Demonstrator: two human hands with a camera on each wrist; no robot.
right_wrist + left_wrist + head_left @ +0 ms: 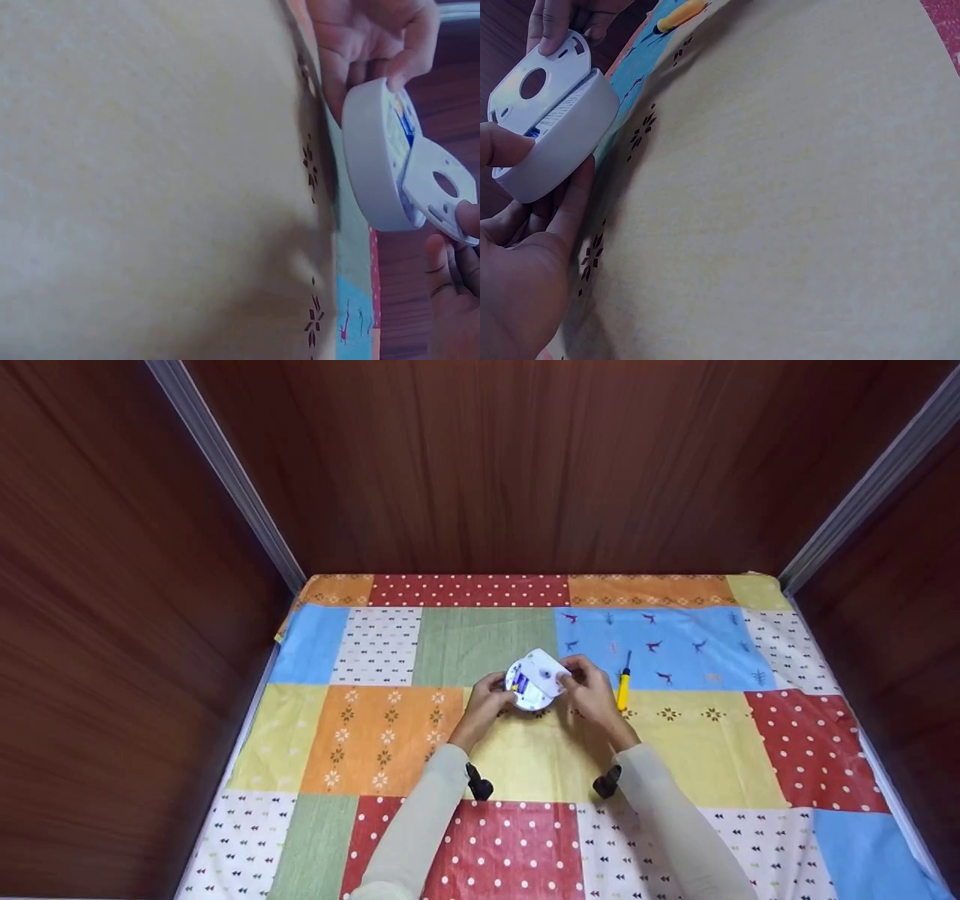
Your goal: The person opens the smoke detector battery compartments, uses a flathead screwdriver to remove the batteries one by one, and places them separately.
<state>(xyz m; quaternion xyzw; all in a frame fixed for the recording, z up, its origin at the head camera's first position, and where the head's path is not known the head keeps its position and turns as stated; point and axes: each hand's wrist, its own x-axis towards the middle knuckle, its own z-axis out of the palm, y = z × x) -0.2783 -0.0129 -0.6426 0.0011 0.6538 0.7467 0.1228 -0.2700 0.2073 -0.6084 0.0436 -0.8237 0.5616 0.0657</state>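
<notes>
- Head view takes in the biggest thing first: a patchwork cloth (390,735) covers the table, walled by brown wood panels (525,465) at the back and both sides.
- Two cream sleeves (420,825) run up from the near edge to the middle of the cloth, a small black camera mount at each wrist.
- Left hand (484,706) grips the round white device (529,690): thumb on its upper face, fingers curled under the rim, as the left wrist view shows.
- Right hand (592,694) pinches the white back plate (547,671), fingertips on its edge; the plate stands swung open from the body, still touching it along one side.
- That device is held just above the yellow patch near the cloth's centre. Being a disc, it has no real long axis; its flat face is tipped up toward the person, and the opened plate fans out toward the far right. A blue part shows inside.
- Yellow screwdriver (623,690) lies just beside the right hand, long axis running near to far, metal tip pointing away from the person.
- Risks, as I judge them: levering the plate further on its attached side could snap a clip; the blue part could drop out of the open, tilted body; a sweep of the right hand could send the screwdriver rolling.
</notes>
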